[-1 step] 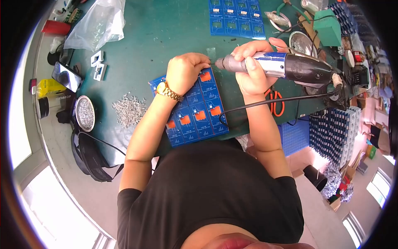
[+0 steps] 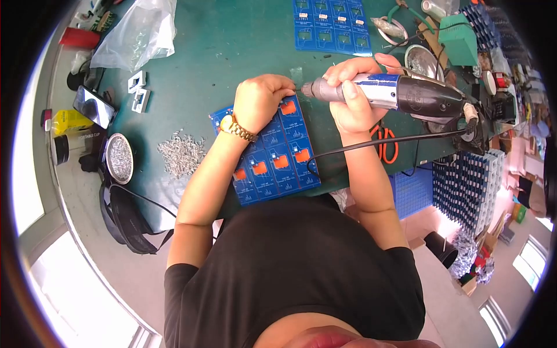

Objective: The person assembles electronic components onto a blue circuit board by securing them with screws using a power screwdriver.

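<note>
Far left of the green bench (image 2: 220, 35): red container (image 2: 79, 39), yellow packet (image 2: 71, 122), then a dark-screened phone (image 2: 94, 107) leaning at a tilt. Next, a round dish (image 2: 131, 165) filled with small silvery pieces; farther back, a crumpled clear bag (image 2: 136, 37), with two small white frames (image 2: 139, 100) lying nearer. Loose pile (image 2: 181, 152) of similar silvery bits beside the left forearm. Left hand (image 2: 258, 101), gold watch (image 2: 238, 129) at its wrist, over the far end of the blue panel (image 2: 287, 142); the panel lies flat near the bench edge, marked in repeating sections with orange patches. Left grip: fingers curled, thumb and forefinger near the tool's tip; cannot tell whether anything is pinched. Second blue panel (image 2: 332, 26) well beyond, at the back. Right hand (image 2: 353, 119) with its grip wrapped round a powered hand tool (image 2: 383, 90), held roughly level above the bench, nose pointing left. Orange-handled cutters (image 2: 395, 152) beside the right forearm. Farther right, green box (image 2: 458, 43); below it, stacked blue-and-white parts (image 2: 470, 180).
</note>
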Demonstrator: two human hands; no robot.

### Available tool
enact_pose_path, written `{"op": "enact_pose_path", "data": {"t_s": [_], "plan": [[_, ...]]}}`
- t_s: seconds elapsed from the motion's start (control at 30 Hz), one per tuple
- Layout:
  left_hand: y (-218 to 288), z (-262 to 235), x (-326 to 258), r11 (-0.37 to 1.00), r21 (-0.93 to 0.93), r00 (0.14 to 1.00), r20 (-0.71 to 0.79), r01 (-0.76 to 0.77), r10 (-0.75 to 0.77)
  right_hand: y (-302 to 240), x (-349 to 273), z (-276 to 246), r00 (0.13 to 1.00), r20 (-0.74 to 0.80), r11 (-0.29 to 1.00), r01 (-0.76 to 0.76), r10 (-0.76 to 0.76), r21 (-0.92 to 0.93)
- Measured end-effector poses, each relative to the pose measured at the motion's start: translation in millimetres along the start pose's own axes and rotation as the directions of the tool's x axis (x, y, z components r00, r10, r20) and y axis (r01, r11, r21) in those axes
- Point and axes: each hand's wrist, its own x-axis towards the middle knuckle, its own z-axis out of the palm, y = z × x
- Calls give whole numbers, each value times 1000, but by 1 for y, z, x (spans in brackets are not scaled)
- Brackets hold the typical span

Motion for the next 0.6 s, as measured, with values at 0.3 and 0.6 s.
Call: {"op": "enact_pose_path", "data": {"t_s": [0.3, 0.6], "plan": [[6, -6, -2, 999, 43, 1000, 17, -21, 20, -3, 7, 16, 981, 193, 938, 72, -6, -338], [-18, -111, -78, 783, 543, 952, -210, 303, -223, -4, 20, 49, 962, 254, 896, 24, 100, -442]]}}
